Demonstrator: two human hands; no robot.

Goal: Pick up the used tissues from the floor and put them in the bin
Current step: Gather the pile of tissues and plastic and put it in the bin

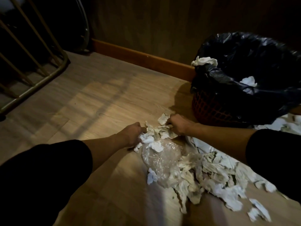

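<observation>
Both fists clenched on tissues (160, 130) at the pile's far edge, left hand (132, 134) and right hand (177, 124) squeezing inward to bunch one load, bin (216, 110) close right for a short carry

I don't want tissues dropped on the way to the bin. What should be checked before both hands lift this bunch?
1. Left hand closed on the crumpled white tissues: ok.
2. Right hand closed on the same bunch: ok.
3. Red mesh bin with black plastic liner open at the top: ok.
4. Room inside the bin: cannot tell, though tissues already show there.
5. Bunch free of the clear plastic sheet lying beside it: cannot tell.
6. Floor cleared: not ok, a large tissue pile remains.
</observation>
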